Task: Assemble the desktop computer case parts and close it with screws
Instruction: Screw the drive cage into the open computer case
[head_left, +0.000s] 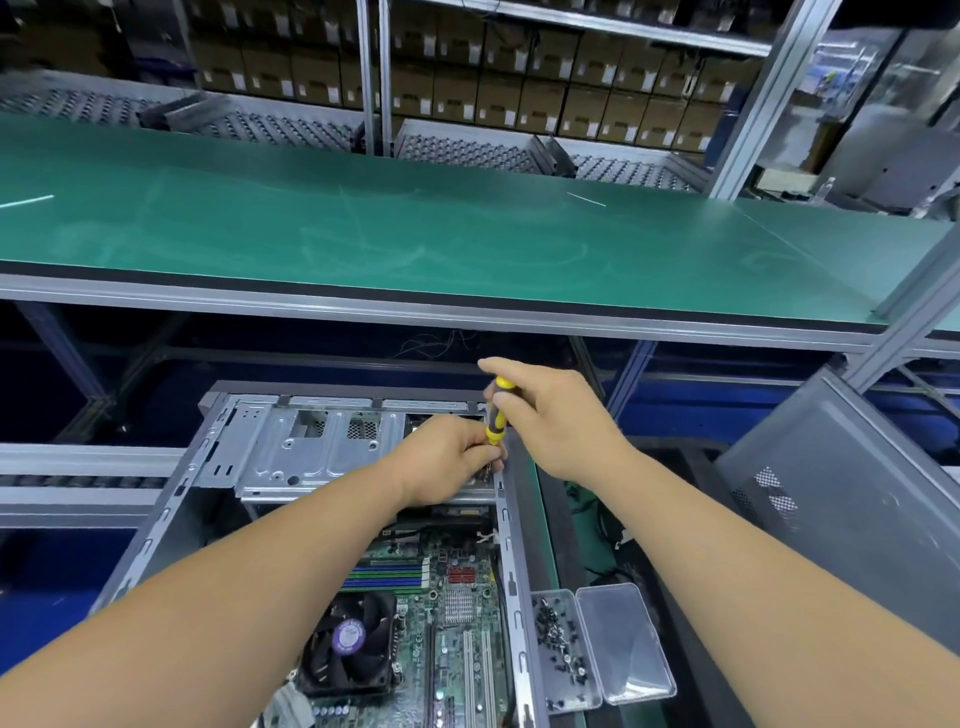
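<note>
1. One open computer case (511, 519), lying on its side on the desk (540, 499), interior facing up. Sheet steel: stiff, likely heavy, edges probably sharp; best taken by the folded side rails, never by the boards inside.
2. One drive cage (311, 457), bright metal, seated at the far end of the case. Rigid; light by the look of it.
3. One motherboard (457, 623) with black cooler fan (350, 642), near end. Fragile; not a handhold.
4. One screwdriver (497, 413), yellow and black handle, upright over the case's far right corner. Right hand (556, 421) wrapped round the handle, grip firm. Left hand (452, 460) pinching low at the shaft, steadying the tip; screw itself hidden under the fingers.
5. One clear box of small dark screws (563, 654), lid (626, 642) open beside it, just right of the case. Tiny, slippery, easily dropped.
6. One grey side panel (857, 499), leaning at right, well apart. Thin, flexible; best held by both long edges.
</note>
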